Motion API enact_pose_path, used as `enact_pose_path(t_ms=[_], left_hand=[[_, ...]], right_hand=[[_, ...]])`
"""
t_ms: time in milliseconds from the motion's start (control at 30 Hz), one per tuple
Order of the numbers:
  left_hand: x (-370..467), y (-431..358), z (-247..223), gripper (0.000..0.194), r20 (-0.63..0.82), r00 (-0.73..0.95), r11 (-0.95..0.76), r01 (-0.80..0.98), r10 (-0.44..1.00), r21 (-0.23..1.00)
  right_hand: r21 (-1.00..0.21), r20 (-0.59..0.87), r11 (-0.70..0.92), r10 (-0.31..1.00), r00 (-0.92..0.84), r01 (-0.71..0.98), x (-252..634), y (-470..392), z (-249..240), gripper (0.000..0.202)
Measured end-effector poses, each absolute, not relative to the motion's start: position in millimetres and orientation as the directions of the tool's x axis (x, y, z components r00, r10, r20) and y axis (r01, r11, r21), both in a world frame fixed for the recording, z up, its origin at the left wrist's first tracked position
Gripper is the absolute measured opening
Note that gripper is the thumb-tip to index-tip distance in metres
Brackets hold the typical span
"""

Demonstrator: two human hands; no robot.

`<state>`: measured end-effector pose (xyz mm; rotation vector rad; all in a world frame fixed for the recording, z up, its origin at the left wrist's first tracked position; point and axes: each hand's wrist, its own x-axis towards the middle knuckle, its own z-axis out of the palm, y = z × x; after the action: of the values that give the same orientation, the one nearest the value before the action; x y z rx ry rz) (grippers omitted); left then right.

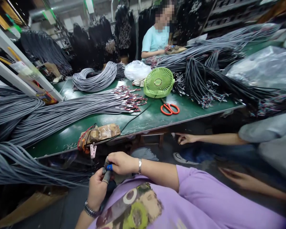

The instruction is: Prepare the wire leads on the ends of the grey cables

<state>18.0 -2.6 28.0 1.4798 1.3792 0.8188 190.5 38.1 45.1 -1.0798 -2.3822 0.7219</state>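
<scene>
Just off the table's front edge, my left hand (97,187) and my right hand (121,163) meet in front of my body. Both have their fingers closed in a pinch, fingertips touching or nearly so. Grey coverings sit on some fingertips, and a blue band (109,167) wraps a finger where the hands meet. Anything small between the fingers is too hidden to make out. Close above them, a pink clip (93,150) hangs by a wooden block (104,133) with red and black wires at the table edge.
Grey cable bundles (81,106) with stripped ends cover the green table (143,122)'s left side. A green fan (159,82), orange-handled scissors (169,109) and black cables (197,79) lie farther right. A co-worker (154,41) works across; another person's hand (187,138) reaches in at right.
</scene>
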Motion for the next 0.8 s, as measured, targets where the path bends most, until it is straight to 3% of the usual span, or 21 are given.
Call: enact_pose_path(t_ms=[167, 500, 667, 800], left_hand=[[19.1, -3.4, 27.3, 0.021, -0.089, 0.065, 0.061, 0.344, 0.994, 0.937], [20.7, 3.8, 14.3, 0.027, -0.257, -0.003, 0.255, 0.124, 0.967, 0.959], [22.8, 10.9, 14.5, 0.041, -0.282, 0.001, 0.278, 0.163, 0.959, 0.947], [19.1, 13.7, 5.1, 0.052, -0.376, 0.027, 0.369, 0.143, 0.926, 0.918]], right_hand=[[-0.66, 0.147, 0.457, 0.857, -0.494, 0.596, 187.9, 35.7, 43.0, 0.016], [-0.819, -0.022, 0.158, 0.952, -0.305, 0.552, 189.8, 33.1, 38.7, 0.018], [-0.924, -0.155, -0.071, 0.968, -0.197, 0.377, 191.1, 30.9, 33.8, 0.019], [-0.964, -0.166, -0.115, 0.964, -0.207, 0.238, 199.6, 30.5, 28.3, 0.017]])
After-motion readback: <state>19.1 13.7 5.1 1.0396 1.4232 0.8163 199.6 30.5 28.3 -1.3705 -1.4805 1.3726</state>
